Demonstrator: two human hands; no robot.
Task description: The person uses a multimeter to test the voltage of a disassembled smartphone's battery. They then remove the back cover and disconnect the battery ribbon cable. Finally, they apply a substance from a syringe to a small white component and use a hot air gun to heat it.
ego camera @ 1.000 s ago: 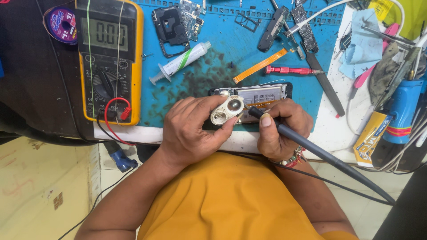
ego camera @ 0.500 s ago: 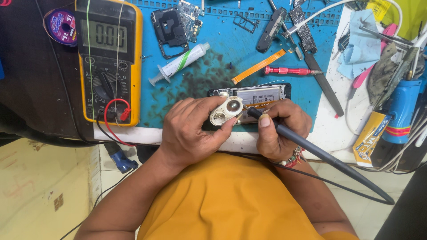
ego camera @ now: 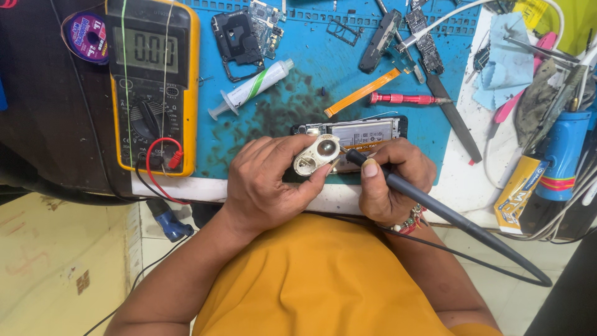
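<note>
Two hands [ego camera: 273, 183] over opened phone [ego camera: 367, 132]; multimeter [ego camera: 152, 81], syringe [ego camera: 252, 88] nearby

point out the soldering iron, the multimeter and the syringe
soldering iron [ego camera: 398, 184]: head view, dark handle in the right hand.
multimeter [ego camera: 149, 99]: head view, yellow case below its screen.
syringe [ego camera: 255, 84]: head view, mid barrel.

Both forearms reach forward from the torso to the mat's near edge. The left hand [ego camera: 264, 183] is curled, fingers pinched closed, knuckles up. The right hand [ego camera: 393, 180] is fisted in a pen grip, thumb pressed forward, wrist bent.
</note>
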